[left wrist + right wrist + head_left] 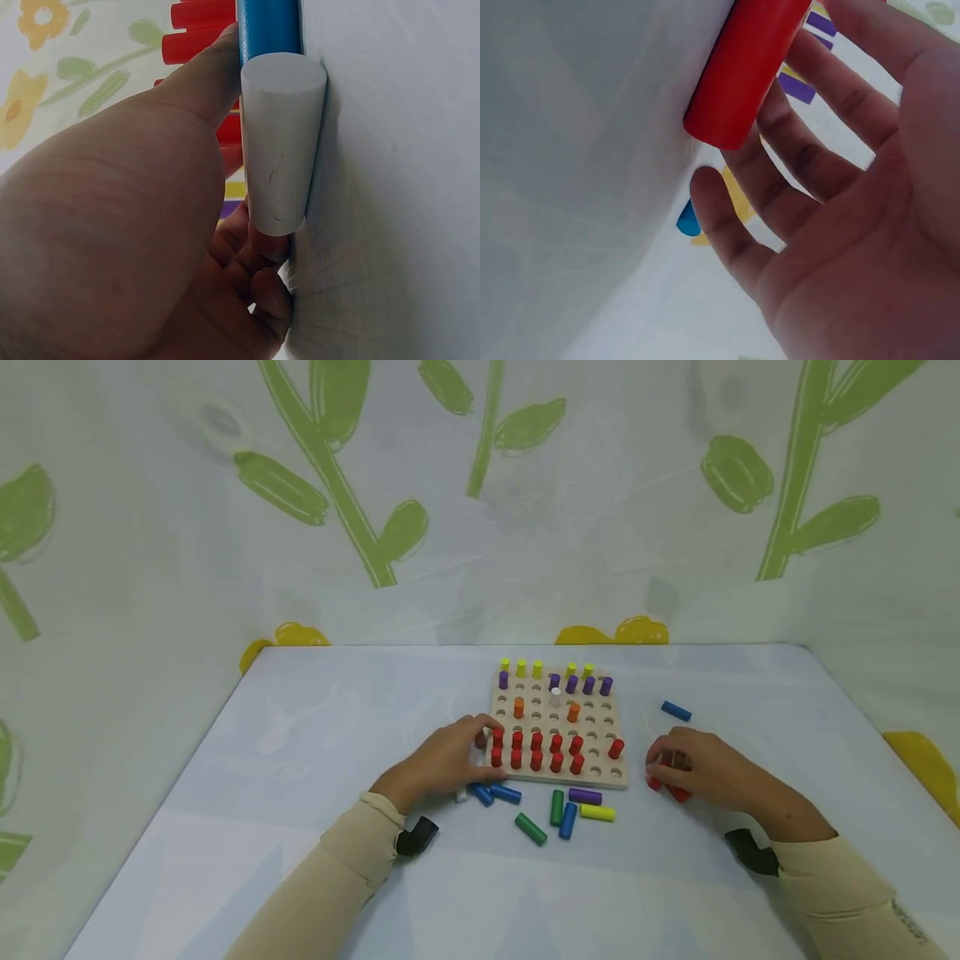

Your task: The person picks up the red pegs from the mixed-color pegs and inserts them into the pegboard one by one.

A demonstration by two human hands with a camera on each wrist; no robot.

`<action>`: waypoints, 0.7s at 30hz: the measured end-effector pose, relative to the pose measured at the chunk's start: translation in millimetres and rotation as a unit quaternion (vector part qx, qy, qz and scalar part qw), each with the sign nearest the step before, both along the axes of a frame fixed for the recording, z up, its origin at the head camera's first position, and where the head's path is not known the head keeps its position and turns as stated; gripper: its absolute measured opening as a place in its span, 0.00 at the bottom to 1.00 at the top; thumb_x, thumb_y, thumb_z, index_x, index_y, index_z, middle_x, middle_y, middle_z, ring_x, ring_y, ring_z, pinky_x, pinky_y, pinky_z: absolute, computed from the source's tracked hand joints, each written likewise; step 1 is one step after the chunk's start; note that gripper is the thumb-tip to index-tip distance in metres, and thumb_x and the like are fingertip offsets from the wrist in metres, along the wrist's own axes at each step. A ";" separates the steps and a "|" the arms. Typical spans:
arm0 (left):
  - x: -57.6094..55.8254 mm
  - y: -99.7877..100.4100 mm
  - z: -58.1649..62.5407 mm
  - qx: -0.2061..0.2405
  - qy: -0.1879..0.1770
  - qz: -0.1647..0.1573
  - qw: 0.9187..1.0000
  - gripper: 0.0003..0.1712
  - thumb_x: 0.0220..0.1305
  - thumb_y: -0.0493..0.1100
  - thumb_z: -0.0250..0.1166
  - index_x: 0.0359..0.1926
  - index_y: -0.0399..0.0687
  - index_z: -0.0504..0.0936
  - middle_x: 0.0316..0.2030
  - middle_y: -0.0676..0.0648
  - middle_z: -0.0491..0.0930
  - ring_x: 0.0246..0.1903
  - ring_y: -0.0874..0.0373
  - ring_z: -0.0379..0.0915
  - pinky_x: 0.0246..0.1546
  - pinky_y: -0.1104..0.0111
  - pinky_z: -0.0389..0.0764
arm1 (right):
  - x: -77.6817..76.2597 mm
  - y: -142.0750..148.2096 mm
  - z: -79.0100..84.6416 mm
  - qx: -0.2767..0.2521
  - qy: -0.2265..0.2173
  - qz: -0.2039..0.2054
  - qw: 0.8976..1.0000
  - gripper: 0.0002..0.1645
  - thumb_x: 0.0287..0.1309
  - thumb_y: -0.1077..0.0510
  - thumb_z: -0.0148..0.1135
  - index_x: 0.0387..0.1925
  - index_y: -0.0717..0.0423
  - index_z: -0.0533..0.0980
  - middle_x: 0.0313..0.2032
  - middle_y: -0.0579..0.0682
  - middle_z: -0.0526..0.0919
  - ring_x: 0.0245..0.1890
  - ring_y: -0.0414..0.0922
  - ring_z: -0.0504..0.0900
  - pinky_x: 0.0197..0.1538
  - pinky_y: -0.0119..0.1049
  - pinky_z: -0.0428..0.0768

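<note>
A wooden pegboard (555,772) holds upright pegs in rows: yellow at the back, then purple, a white one, orange, and two red rows in front. My left hand (442,756) grips its front left corner, thumb along the front edge and fingers at the left side. In the left wrist view a white peg (281,142) and a blue peg (270,26) lie beside that thumb. Right of the board, my right hand (701,768) curls over red pegs (679,794) at the table. A red peg (742,75) lies against its fingers in the right wrist view.
Loose pegs lie in front of the board: green (531,829), blue (567,820), purple (585,796) and yellow (597,812) among them. Another blue peg (677,711) lies beyond my right hand. A patterned cloth wall (480,568) rises behind the white table (337,893).
</note>
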State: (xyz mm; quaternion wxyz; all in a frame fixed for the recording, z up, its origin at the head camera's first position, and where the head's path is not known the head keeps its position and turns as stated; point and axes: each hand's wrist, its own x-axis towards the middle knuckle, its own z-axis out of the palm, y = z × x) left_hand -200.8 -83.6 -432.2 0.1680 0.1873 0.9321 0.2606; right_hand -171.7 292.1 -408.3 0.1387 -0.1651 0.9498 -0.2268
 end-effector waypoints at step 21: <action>0.1 0.2 0.4 0.008 -0.003 0.007 1.000 0.43 0.54 0.64 0.74 0.67 0.61 0.68 0.47 0.55 0.75 0.43 0.58 0.71 0.48 0.65 0.77 | 2.8 -0.2 2.9 -0.001 0.023 -0.008 1.000 0.19 0.51 0.53 0.77 0.44 0.53 0.82 0.38 0.47 0.79 0.37 0.42 0.75 0.32 0.28 0.78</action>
